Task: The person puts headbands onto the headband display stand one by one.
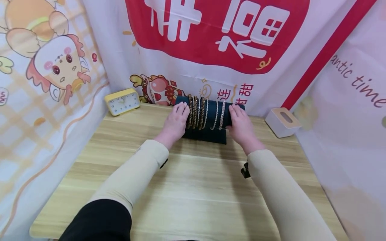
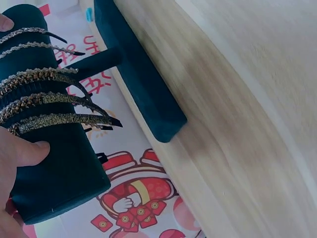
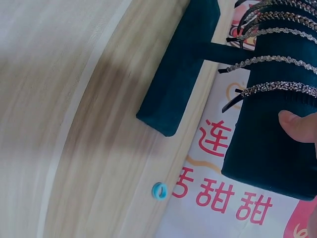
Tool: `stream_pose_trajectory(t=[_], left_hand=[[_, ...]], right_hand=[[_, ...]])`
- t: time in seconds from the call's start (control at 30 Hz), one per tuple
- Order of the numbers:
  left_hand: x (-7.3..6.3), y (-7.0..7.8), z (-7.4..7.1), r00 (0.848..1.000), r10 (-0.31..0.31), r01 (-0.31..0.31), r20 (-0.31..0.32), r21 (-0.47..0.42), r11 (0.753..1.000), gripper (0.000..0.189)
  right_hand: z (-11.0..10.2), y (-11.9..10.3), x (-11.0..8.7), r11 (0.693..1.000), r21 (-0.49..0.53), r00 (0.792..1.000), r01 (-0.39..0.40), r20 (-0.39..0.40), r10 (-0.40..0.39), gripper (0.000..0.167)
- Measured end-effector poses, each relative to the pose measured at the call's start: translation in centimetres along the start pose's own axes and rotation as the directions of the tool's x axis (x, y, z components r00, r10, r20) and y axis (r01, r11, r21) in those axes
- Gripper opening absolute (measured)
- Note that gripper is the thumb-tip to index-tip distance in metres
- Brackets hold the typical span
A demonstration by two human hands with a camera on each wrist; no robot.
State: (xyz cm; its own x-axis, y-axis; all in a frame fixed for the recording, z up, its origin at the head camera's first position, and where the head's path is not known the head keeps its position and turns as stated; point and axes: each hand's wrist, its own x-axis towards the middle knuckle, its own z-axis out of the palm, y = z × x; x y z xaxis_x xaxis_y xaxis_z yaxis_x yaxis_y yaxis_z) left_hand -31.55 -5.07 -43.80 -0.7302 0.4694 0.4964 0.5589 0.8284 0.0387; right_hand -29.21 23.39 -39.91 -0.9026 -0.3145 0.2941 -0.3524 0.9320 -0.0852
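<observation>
A dark teal velvet headband stand (image 1: 227, 117), a thick horizontal bar on a post with a long base (image 1: 208, 135), stands at the back of the wooden table. Several beaded headbands (image 1: 199, 115), gold and silver, hang over the bar. My left hand (image 1: 176, 122) grips the bar's left end, thumb in front and fingers over the top. At the opposite end, my right hand (image 1: 242, 129) holds the bar the same way. In the right wrist view a silver headband (image 3: 282, 88) lies close beside the right thumb. Open headband tips stick out below the bar in both wrist views.
A yellow clock (image 1: 123, 102) stands at the table's back left, and a white tissue box (image 1: 281, 124) at the back right. A small light-blue ring (image 3: 159, 191) lies near the back edge, right of the base. Printed cloth (image 1: 193, 72) hangs behind the table (image 1: 193, 194).
</observation>
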Motion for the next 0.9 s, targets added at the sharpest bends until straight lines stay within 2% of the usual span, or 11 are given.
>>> stream_pose_trajectory(t=[0.2,0.3,0.43,0.63,0.73,0.9], left_hand=[[0.6,0.2,0.2,0.997,0.021,-0.026,0.073,0.066,0.997,0.057],[1.3,0.7,0.5,0.997,0.027,-0.033,0.075,0.082,0.996,0.060],[1.9,1.0,0.4,0.998,0.002,-0.009,0.069,0.091,0.996,0.059],[1.9,1.2,0.1,0.990,-0.013,0.001,0.143,0.091,0.996,0.059],[1.8,1.3,-0.1,0.986,-0.012,0.001,0.167,0.067,0.998,0.058],[1.0,1.0,-0.5,0.985,-0.013,0.024,0.172,-0.063,0.998,0.064]], right_hand=[[0.2,0.5,0.1,1.000,0.000,1.000,0.003,0.008,-0.003,0.084],[0.0,1.2,0.0,1.000,-0.005,1.000,0.003,-0.016,-0.003,0.084],[-0.1,1.7,0.2,1.000,-0.011,0.999,0.011,-0.047,-0.012,0.084],[0.0,1.7,-0.1,1.000,-0.022,1.000,0.007,-0.001,-0.007,0.086],[0.0,1.6,-0.4,0.999,-0.024,0.999,0.025,0.022,-0.024,0.087],[-0.9,1.9,-1.6,0.997,0.064,0.999,0.032,0.021,-0.033,0.075]])
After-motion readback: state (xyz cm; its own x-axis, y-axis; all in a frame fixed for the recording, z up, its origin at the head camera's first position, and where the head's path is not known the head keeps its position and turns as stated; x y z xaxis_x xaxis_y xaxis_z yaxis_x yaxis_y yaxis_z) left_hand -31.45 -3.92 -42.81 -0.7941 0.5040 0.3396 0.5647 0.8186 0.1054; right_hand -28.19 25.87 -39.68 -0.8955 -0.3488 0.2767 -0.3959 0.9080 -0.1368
